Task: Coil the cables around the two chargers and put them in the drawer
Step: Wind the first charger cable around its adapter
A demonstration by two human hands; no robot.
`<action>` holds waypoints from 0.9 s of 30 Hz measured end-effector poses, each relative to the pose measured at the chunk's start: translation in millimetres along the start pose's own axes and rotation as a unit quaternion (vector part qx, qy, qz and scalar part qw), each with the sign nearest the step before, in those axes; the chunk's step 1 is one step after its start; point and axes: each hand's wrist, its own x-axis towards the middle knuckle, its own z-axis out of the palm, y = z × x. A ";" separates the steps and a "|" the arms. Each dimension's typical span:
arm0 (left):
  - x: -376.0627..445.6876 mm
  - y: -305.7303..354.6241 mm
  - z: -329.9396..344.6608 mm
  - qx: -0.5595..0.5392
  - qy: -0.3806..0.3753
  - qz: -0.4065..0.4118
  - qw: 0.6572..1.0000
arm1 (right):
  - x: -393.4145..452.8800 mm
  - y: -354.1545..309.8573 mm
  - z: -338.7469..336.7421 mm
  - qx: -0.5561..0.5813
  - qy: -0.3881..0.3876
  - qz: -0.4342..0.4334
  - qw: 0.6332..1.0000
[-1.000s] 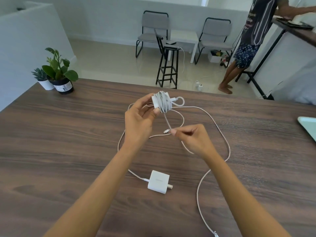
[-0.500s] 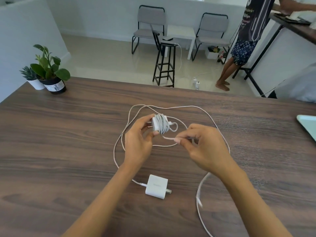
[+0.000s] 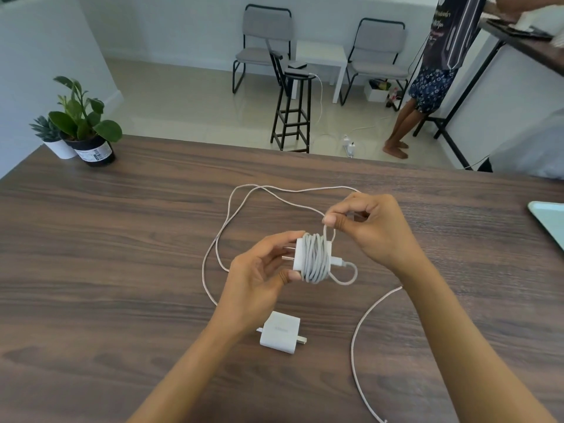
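Two hands: left hand (image 3: 259, 279) holds wrapped charger (image 3: 311, 257), right hand (image 3: 370, 230) pinches cable end (image 3: 329, 233).

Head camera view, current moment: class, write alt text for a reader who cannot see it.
Above a dark wooden table, the left hand holds a white charger wrapped in its coiled cable, while the right hand pinches the cable's loose end just above the coil. A second charger lies on the table below, its long cable uncoiled around it.
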 end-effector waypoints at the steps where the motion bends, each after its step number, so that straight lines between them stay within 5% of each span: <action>1: -0.4 1.0 0.5 -0.007 -0.002 0.000 1.000 | 0.9 4.6 2.2 0.017 0.003 0.012 1.000; 7: 2.5 8.2 2.6 -0.082 0.016 0.010 0.996 | -5.9 35.3 23.8 0.104 -0.004 0.084 0.991; 15: 28.7 11.6 -8.0 -0.057 0.148 0.030 0.987 | -36.7 57.2 62.1 0.089 -0.039 0.139 0.986; 27: 47.4 -11.5 -13.4 0.073 0.197 0.014 0.978 | -52.6 15.2 55.2 -0.208 -0.067 -0.072 0.973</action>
